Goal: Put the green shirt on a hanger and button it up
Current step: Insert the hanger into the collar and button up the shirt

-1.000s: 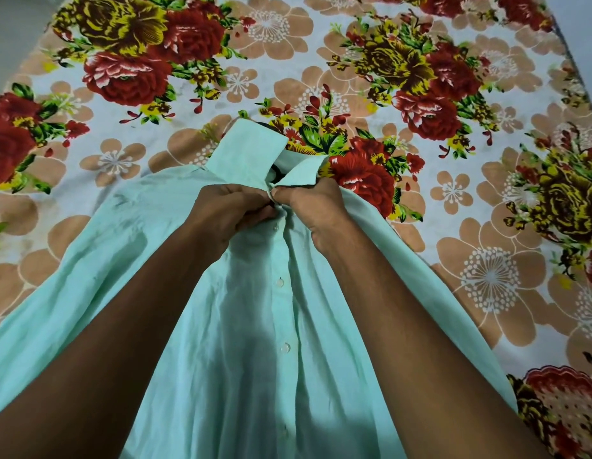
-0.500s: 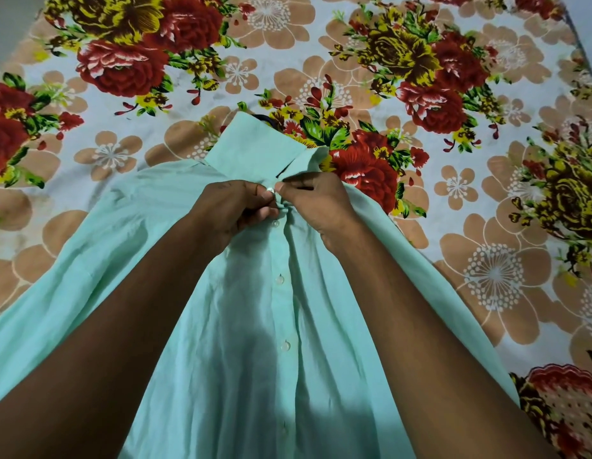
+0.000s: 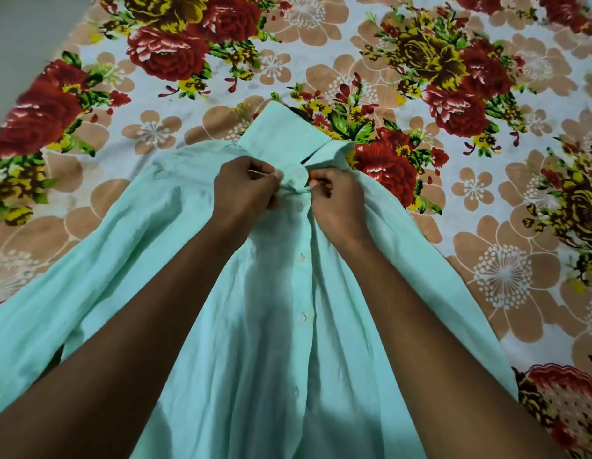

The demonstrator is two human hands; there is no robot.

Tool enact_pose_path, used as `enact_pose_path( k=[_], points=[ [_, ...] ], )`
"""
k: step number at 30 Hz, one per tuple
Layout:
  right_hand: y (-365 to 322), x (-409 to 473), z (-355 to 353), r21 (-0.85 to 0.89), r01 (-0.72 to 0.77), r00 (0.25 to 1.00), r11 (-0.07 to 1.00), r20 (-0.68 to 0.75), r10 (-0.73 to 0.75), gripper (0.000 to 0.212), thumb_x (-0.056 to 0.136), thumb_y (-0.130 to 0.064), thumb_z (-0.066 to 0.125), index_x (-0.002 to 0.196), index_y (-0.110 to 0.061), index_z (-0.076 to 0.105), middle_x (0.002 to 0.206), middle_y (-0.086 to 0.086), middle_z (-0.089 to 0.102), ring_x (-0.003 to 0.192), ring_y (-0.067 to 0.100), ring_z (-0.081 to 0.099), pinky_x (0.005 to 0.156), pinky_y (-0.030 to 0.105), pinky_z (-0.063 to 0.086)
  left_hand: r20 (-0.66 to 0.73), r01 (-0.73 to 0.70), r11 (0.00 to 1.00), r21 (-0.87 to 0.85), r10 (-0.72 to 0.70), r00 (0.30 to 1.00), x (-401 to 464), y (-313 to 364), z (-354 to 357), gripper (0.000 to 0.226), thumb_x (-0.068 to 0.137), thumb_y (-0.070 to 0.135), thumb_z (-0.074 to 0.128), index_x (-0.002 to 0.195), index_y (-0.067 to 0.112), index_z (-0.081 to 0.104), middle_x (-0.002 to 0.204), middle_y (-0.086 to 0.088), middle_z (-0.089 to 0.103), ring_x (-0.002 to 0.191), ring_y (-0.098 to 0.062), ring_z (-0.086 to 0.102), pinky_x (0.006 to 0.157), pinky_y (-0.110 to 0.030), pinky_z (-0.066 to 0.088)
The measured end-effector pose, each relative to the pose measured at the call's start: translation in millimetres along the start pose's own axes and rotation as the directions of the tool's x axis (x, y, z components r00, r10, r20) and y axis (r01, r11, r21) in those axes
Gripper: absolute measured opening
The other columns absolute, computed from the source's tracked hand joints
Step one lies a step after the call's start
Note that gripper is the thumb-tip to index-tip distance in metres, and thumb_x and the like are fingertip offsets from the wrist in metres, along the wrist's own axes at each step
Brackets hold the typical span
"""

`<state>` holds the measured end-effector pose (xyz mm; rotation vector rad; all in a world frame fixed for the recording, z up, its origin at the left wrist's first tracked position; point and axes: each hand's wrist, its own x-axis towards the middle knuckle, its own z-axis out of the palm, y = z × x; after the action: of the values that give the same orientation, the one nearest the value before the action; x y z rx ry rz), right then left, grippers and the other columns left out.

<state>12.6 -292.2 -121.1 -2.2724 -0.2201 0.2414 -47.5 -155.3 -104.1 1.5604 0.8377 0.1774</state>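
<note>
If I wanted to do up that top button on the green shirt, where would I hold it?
Probably pinch the front edges just below the collar, one from each side, as the left hand and right hand do. The top button sits between them on the shirt, which lies flat with its front facing up.

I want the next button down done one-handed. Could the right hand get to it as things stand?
Probably yes. The next button lies bare on the green shirt just below the right hand, nothing covering it, though that hand is now pinching fabric at the collar.
</note>
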Motion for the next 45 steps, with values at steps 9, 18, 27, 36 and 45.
enact_pose_path(
  k=[9, 18, 27, 36, 45],
  points=[
    [-54.3, -122.8, 55.0, -0.262, 0.484, 0.871, 0.835, 0.059, -0.487, 0.045, 0.091, -0.016, 0.063, 0.134, -0.003, 0.062, 0.134, 0.016, 0.061, 0.128, 0.037, 0.054, 0.105, 0.048, 0.046, -0.081, -0.352, 0.82, 0.451, 0.43, 0.899, -84.5, -33.8, -123.0, 0.019, 0.085, 0.022, 0.069, 0.101, 0.014, 0.072, 0.098, 0.005, 0.074, 0.08, -0.013, 0.07, 0.077, -0.033, 0.057],
    [-107.2, -225.2, 129.1, -0.193, 0.674, 0.72, 0.713, 0.384, -0.577, 0.051, 0.092, -0.019, 0.066, 0.141, -0.004, 0.058, 0.145, 0.014, 0.057, 0.138, 0.033, 0.048, 0.108, 0.048, 0.047, -0.158, -0.229, 0.684, 0.692, 0.453, 0.877, -182.8, -105.1, -245.9, 0.037, 0.089, 0.015, 0.064, 0.126, 0.014, 0.067, 0.126, -0.008, 0.068, 0.119, -0.03, 0.059, 0.099, -0.032, 0.045],
    [-125.0, -345.7, 182.4, -0.035, 0.771, 0.576, 0.636, 0.465, -0.672, 0.045, 0.088, -0.016, 0.065, 0.131, -0.003, 0.065, 0.135, 0.017, 0.062, 0.13, 0.036, 0.053, 0.105, 0.053, 0.048, -0.345, -0.1, 0.721, 0.686, 0.443, 0.827, -287.7, -169.4, -331.7, 0.036, 0.086, 0.014, 0.062, 0.121, 0.013, 0.067, 0.121, -0.01, 0.066, 0.118, -0.031, 0.058, 0.092, -0.046, 0.054],
    [-90.0, -423.6, 166.3, 0.179, 0.71, 0.569, 0.682, 0.425, -0.704, 0.026, 0.102, -0.025, 0.062, 0.116, -0.005, 0.07, 0.106, 0.01, 0.064, 0.1, 0.027, 0.059, 0.089, 0.041, 0.049, -0.529, 0.006, 0.791, 0.611, 0.403, 0.747, -376.1, -202.4, -325.9, 0.02, 0.084, 0.011, 0.071, 0.102, 0.008, 0.064, 0.101, -0.01, 0.06, 0.098, -0.029, 0.054, 0.079, -0.033, 0.042],
    [-65.1, -447.2, 154.8, 0.071, 0.774, 0.474, 0.629, 0.594, -0.65, 0.062, 0.089, -0.033, 0.068, 0.144, -0.009, 0.054, 0.124, 0.007, 0.061, 0.113, 0.027, 0.055, 0.093, 0.043, 0.05, -0.505, 0.156, 0.819, 0.552, 0.18, 0.845, -401.1, -231.9, -307.1, 0.017, 0.087, 0.022, 0.068, 0.098, 0.009, 0.073, 0.09, -0.009, 0.065, 0.092, -0.027, 0.056, 0.074, -0.037, 0.043]
  ],
)
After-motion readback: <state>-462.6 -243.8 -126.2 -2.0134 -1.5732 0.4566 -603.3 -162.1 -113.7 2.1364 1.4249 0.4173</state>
